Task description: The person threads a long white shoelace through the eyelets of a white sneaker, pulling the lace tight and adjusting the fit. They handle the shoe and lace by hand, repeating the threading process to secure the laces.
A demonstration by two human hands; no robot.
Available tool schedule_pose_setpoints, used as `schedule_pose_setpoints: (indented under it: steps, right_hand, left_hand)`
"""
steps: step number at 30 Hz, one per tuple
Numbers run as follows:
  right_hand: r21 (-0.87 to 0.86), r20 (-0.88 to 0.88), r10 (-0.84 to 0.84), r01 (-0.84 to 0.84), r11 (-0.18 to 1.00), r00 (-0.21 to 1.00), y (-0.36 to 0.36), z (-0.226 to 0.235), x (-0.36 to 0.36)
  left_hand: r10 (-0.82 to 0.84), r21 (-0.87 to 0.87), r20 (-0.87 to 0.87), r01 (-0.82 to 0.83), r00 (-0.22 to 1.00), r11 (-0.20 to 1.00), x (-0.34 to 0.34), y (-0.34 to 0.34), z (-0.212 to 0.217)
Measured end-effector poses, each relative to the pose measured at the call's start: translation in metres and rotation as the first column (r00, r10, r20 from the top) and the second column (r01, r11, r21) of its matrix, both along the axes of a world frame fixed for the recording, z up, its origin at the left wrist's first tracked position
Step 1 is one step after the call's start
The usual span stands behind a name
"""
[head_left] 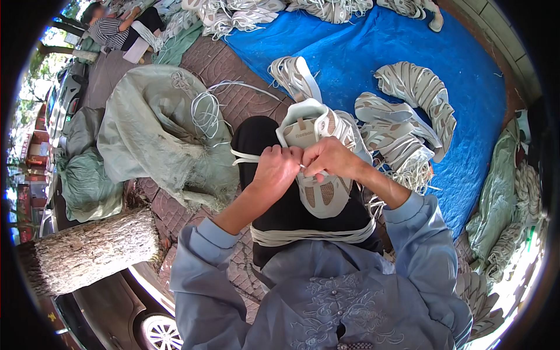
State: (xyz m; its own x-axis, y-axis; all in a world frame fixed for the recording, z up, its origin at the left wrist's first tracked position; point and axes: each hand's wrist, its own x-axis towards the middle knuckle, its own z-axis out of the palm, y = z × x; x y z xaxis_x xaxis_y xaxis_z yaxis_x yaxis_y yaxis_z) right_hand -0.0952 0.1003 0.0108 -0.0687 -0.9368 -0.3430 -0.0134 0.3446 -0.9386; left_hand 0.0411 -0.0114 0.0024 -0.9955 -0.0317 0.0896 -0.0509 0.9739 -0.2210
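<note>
1. Take the shoe in the middle as the center of the clock, with twelve at the top of the view. The pale shoe (324,201) sits on the person's dark trousers (256,135). Its round toe points to six, and its open top is at twelve.
2. The left hand (279,169) is over the shoe's nine o'clock side. Its fingers are curled in around a white lace (244,156), and a loop pokes out toward nine.
3. The right hand (331,158) is just beside it, over the front of the shoe. Its thumb and pointing finger pinch the lace between the hands.
4. At six, a bunch of loose laces (315,237) lies across the lap. Below that I see a blue-gray shirt (344,291) with flowers sewn on.
5. At ten, a tangle of white cord (207,114) lies near a big pale green sack (137,125).
6. At two, a curved row of shoes (423,90) lies on a blue sheet (472,76).
7. At eight there is a fat tree trunk (99,245), with a dark car (108,309) past it.
8. Far off at ten, another person (111,36) sits in a stripy top. At eleven there is a heap of shoes (248,14).
</note>
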Motion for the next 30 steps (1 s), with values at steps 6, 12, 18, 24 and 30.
schedule_pose_setpoints:
  steps: [6, 12, 18, 24, 30]
  right_hand:
    - [0.015, 0.068, -0.205, 0.204, 0.979, 0.976, 0.006, -0.012, -0.014]
    - [-0.354, -0.376, -0.243, 0.104, 0.929, 0.894, 0.016, -0.028, -0.038]
    - [-0.426, -0.691, -0.256, -0.095, 0.9, 0.676, 0.015, -0.038, -0.041]
    - [-0.249, -0.838, -0.1, -0.214, 0.945, 0.536, 0.003, -0.041, -0.041]
    - [-0.039, -0.936, 0.062, -0.275, 0.961, 0.347, -0.013, -0.029, -0.04]
  left_hand:
    - [0.185, 0.691, 0.209, -0.279, 0.96, 0.667, -0.006, -0.029, -0.001]
    - [0.244, 0.619, 0.179, -0.302, 0.953, 0.725, -0.013, -0.033, -0.004]
    - [0.052, 0.497, -0.4, 0.169, 0.915, 0.851, -0.026, -0.021, 0.003]
    - [0.422, 0.796, 0.036, -0.282, 0.906, 0.536, -0.044, -0.009, -0.001]
    - [0.361, 0.868, 0.179, -0.319, 0.915, 0.381, -0.058, -0.009, -0.005]
